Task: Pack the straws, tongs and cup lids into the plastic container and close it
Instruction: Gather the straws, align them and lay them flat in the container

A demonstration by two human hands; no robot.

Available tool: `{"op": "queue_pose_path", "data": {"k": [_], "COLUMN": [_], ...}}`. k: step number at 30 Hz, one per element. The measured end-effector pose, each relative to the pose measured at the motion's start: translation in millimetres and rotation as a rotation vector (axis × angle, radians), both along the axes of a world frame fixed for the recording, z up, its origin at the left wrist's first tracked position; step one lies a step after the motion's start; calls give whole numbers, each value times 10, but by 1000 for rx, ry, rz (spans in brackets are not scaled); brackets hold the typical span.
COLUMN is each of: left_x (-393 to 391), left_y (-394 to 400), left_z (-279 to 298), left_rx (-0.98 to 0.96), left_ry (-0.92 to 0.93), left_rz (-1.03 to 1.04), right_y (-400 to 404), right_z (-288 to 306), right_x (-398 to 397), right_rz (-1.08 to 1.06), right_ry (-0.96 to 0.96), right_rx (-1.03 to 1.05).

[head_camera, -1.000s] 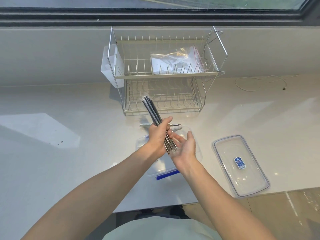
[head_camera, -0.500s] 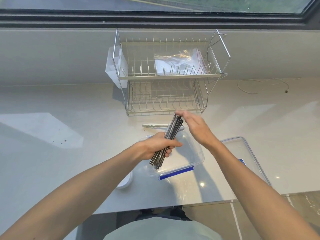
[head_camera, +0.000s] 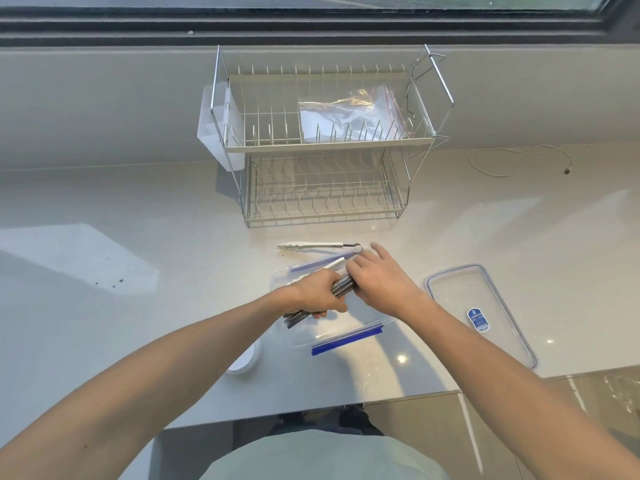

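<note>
The left hand (head_camera: pixel 320 296) grips the straws (head_camera: pixel 341 287) over the open plastic container (head_camera: pixel 346 327); the right hand (head_camera: pixel 377 282) clasps their far end. Best to lower them flat, lengthwise, before letting go.

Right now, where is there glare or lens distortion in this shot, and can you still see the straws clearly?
Head view: wide-angle bending bows the window frame and splays the dish rack; small glare spots sit on the counter by the clear container; the straws stay fairly sharp but are largely covered by the left hand and right hand.
</note>
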State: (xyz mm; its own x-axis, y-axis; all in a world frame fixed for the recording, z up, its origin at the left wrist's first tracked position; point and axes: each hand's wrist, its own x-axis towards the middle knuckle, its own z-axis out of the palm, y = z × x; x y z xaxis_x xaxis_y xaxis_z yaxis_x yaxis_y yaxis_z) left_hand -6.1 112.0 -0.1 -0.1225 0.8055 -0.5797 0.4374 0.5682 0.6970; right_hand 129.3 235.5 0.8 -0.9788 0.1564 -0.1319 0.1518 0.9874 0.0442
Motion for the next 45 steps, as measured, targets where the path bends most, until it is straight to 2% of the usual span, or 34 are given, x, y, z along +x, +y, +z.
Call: {"op": "queue_pose_path", "data": {"k": [2,6,10,12,15,20,26,30,34,37,41,45], "left_x": [15,22,40,78,155,160,125,110,91,84,92,104], "left_y": [-24,-144,-308,-364,-410,-464,-412,-404,-408,-425,-430,-439], "left_z": [-94,-271,-484,-584,-676,-749,-722,-749,-796,-821,-821,-843], "left_rx": [-24,-1,82,76,9,-56,-118,-103,-98,-91,-56,-61], "left_ry": [88,444,613,595,442,286,395,436,407,398,448,510], "left_rz": [-6,-114,-224,-203,-157,-80,-210,-234,-249,-262,-222,-271], "right_y": [-45,-44,-47,-84,-121,-49,37,3,-59,-53,-19,-21], "right_z": [-80,-221,-394,-467,-550,-592,-565,-596,-637,-661,-664,-681], "right_x": [20,88,125,115,105,90,57,19,36,27,-11,-20], "right_rz": [-2,-130,-198,-218,-265,-398,-435,-317,-255,-253,-315,-327], "right_ry": [-53,-246,-294,-333,-408,-469,-496,-403,-475,-483,-430,-408], "right_rx": [-7,-39,-80,-108,-193,-442,-633,-453,-307,-286,-343,-342]}}
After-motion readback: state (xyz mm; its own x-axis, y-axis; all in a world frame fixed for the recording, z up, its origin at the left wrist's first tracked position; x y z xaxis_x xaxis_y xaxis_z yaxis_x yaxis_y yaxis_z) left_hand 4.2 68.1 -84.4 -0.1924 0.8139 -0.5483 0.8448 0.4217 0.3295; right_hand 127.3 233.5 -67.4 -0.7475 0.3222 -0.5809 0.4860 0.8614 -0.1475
